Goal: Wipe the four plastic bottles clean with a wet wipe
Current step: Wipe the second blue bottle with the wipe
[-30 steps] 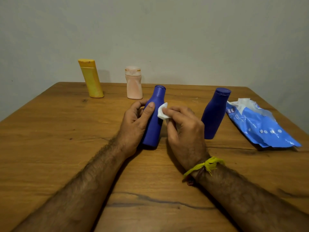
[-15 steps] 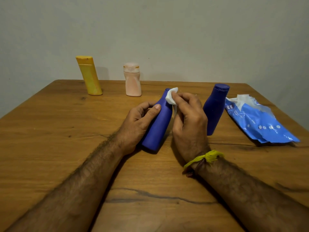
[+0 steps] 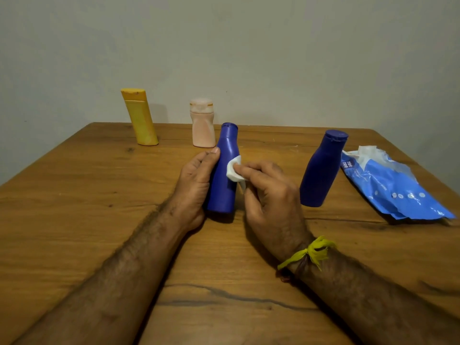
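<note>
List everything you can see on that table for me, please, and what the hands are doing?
blue bottle: 1, blue, centre, held upright
second blue bottle: 1, darker blue, standing right of centre
yellow bottle: 1, yellow, far left, by the wall
pink bottle: 1, pale pink, far centre
wet wipe: 1, white, pressed to the held bottle
wipes pack: 1, blue, lying at right
table: 1, brown wood
left hand: grips the blue bottle
right hand: pinches the wet wipe; yellow thread on wrist

Bare, hairy forearms; a frayed yellow thread is tied round the right wrist.
</note>
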